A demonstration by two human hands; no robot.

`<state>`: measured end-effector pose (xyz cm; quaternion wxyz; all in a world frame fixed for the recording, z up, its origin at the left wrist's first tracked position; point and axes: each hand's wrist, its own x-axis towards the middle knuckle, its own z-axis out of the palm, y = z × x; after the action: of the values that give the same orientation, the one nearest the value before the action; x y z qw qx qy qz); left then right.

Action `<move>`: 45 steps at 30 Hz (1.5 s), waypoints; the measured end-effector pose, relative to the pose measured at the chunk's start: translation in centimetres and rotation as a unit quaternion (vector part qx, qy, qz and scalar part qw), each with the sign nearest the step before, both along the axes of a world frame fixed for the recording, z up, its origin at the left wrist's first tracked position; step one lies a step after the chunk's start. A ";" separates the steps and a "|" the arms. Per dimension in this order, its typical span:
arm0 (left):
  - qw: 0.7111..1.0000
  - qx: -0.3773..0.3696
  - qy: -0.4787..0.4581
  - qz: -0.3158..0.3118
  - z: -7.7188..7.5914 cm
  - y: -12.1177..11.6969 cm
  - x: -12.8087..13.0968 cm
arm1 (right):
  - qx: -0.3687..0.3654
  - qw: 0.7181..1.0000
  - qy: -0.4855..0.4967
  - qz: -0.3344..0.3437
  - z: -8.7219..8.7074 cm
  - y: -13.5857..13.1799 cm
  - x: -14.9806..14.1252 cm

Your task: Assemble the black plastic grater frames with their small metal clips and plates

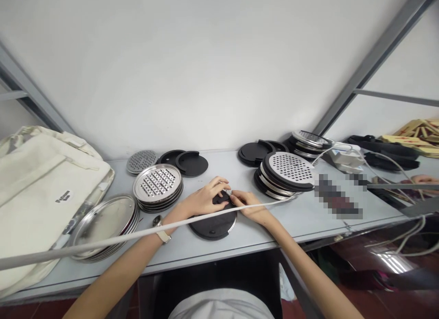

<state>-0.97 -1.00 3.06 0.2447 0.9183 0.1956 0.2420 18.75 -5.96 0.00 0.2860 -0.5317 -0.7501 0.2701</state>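
Left hand (210, 198) and right hand (249, 207) are holding a black disc (216, 223); a cord (103, 242) is crossing before them, grater stacks (157, 184) flanking.

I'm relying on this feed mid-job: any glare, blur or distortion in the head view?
Head view: glare streaks the red floor at lower right; same view, the grey posts splay outward toward the top, likely wide-angle stretch; head view, blocky pixelation hides a patch of the table; head view, left hand and right hand look fairly sharp, but small fingertip detail is unclear.
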 end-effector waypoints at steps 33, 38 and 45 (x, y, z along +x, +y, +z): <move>1.000 -0.004 -0.011 -0.015 0.0 0.2 0.4 | 0.046 0.999 -0.005 0.016 0.4 -0.5 -0.4; 1.000 -0.016 -0.011 -0.011 -0.1 0.2 0.4 | 0.051 0.999 -0.006 0.018 0.2 -0.5 -0.4; 1.000 -0.011 -0.016 -0.016 -0.3 0.4 0.5 | 0.061 0.998 -0.014 0.009 0.1 -0.6 -0.4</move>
<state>-0.50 -0.61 2.72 0.2613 0.9147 0.1798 0.2503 18.33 -6.53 0.06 0.3048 -0.5105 -0.7736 0.2191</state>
